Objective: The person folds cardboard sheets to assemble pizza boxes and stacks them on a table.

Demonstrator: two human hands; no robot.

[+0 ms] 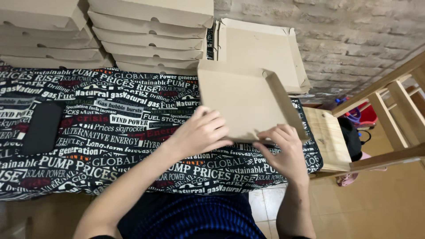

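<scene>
A brown cardboard box [241,97], half folded with its right wall raised, lies on the printed tablecloth [110,128]. My left hand [201,132] presses on the box's near left corner, fingers curled over the edge. At the near edge my right hand [283,148] pinches a flap of the same box. Both hands grip the cardboard.
Two stacks of folded cardboard boxes [150,37] stand at the back of the table. Flat unfolded boxes [265,48] lean against the brick wall. A black phone [42,128] lies at the left. A wooden chair [376,119] stands to the right, on a tiled floor.
</scene>
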